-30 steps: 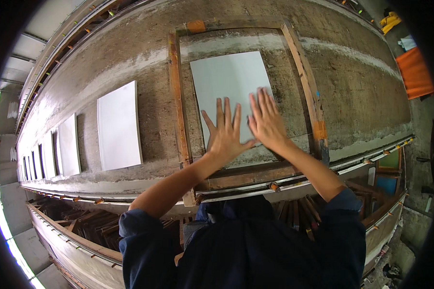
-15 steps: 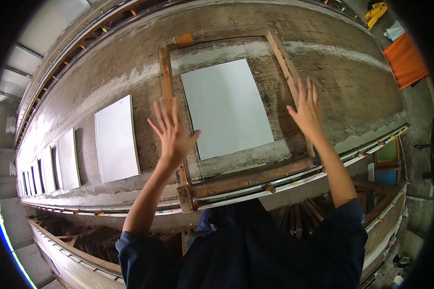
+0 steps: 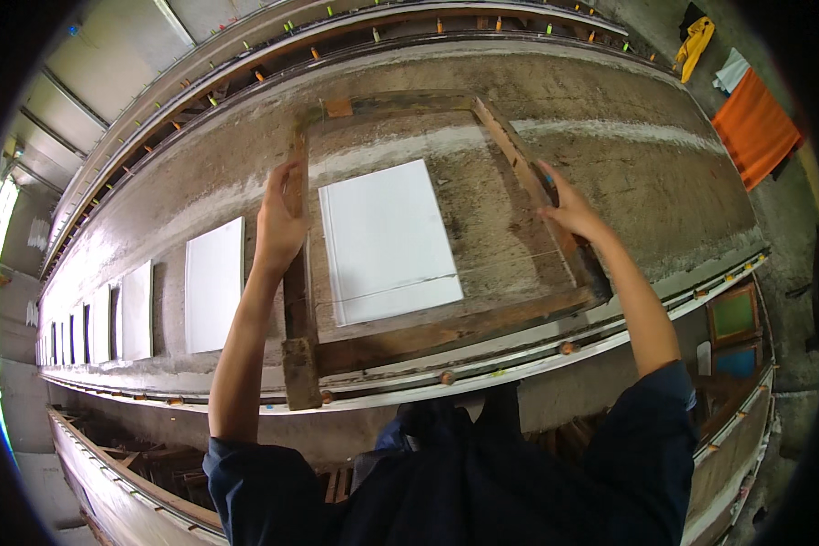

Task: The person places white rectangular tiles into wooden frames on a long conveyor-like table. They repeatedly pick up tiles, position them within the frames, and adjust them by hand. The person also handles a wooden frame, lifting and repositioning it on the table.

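Your room to move lies mainly to the right, where the surface [image 3: 664, 196] is bare beyond the wooden frame [image 3: 455, 333]; on the left, a row of pale sheets [image 3: 215, 287] begins just past your left forearm [image 3: 244, 355]. The near edge carries a white rail [image 3: 519, 373], and the frame's near left corner juts over it. The frame looks brown, worn and stained, with an orange-brown patch [image 3: 338, 108] by its far left corner. It surrounds a flat white sheet [image 3: 389, 244], which sits closer to the left bar than the right. Your left hand [image 3: 282, 226] is gripping the left bar, your right hand [image 3: 575, 214] the right one; whether the frame's underside touches the surface is hard to tell from above. The side bars run near to far, the right one leaning left at its far end, and the white sheet's long axis also runs near to far.
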Available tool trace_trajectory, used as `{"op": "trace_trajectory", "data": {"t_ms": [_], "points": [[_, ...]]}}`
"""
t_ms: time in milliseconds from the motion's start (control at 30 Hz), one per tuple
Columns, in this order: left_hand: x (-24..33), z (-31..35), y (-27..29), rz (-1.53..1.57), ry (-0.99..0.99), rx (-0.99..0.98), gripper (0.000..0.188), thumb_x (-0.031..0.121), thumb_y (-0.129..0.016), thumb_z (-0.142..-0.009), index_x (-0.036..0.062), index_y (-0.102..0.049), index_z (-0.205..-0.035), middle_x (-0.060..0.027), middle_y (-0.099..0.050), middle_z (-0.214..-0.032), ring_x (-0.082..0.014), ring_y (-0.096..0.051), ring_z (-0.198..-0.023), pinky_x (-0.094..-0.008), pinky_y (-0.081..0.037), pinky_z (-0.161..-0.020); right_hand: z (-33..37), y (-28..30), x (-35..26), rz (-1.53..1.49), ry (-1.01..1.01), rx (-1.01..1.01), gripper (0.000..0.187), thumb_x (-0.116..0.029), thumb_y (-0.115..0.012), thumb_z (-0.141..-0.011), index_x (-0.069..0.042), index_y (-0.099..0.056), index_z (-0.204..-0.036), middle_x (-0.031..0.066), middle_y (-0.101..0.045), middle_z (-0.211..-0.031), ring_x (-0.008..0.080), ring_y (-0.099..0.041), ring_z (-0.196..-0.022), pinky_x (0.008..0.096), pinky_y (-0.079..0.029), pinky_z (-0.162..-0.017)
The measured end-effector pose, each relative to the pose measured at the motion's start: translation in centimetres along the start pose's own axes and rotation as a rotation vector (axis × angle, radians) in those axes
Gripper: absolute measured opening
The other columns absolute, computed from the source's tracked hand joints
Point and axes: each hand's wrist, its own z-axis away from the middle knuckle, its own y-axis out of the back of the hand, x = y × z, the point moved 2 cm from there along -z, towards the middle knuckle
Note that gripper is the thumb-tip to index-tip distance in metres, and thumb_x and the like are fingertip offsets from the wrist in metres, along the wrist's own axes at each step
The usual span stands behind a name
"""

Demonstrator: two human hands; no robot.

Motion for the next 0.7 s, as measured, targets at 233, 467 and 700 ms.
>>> {"op": "trace_trajectory", "data": {"t_ms": [233,467,700], "points": [[3.9,-1.3,-16.1,-0.205,-0.113,0.035,0.061,-0.010,-0.056,-0.061,0.0091,-0.050,-0.118,-0.0203,-0.044,-0.130,-0.0371,-0.036,-0.128,-0.0393,-0.035,-0.102,1.5,9.5,11.2,0.129,-0.068,0.052,0.082,-0.007,-0.063,-0.083,-0.018,-0.012,-0.147,0.0161,-0.022,-0.149,0.0322,-0.021,-0.137,0.0481,-0.024,-0.111],[3.1,-0.5,-27.8,-0.233,-0.020,-0.028,0.064,-0.007,-0.056,-0.067,0.0117,-0.042,-0.126,-0.0198,-0.018,-0.147,-0.0419,-0.020,-0.135,-0.0445,-0.031,-0.107,1.1,15.0,22.9,0.111,-0.019,0.100,0.080,-0.012,-0.059,-0.087,-0.020,-0.007,-0.148,0.0156,-0.016,-0.151,0.0357,-0.022,-0.136,0.0519,-0.028,-0.108],[2.7,1.8,-29.2,0.061,0.334,0.051,0.080,0.000,-0.059,-0.081,0.0120,-0.015,-0.146,-0.0217,-0.033,-0.140,-0.0315,-0.036,-0.128,-0.0396,-0.034,-0.106,1.9,12.7,23.0,0.164,0.019,0.130,0.083,-0.008,-0.060,-0.086,-0.014,-0.004,-0.147,0.0180,-0.013,-0.151,0.0354,-0.022,-0.136,0.0477,-0.029,-0.109]]}}
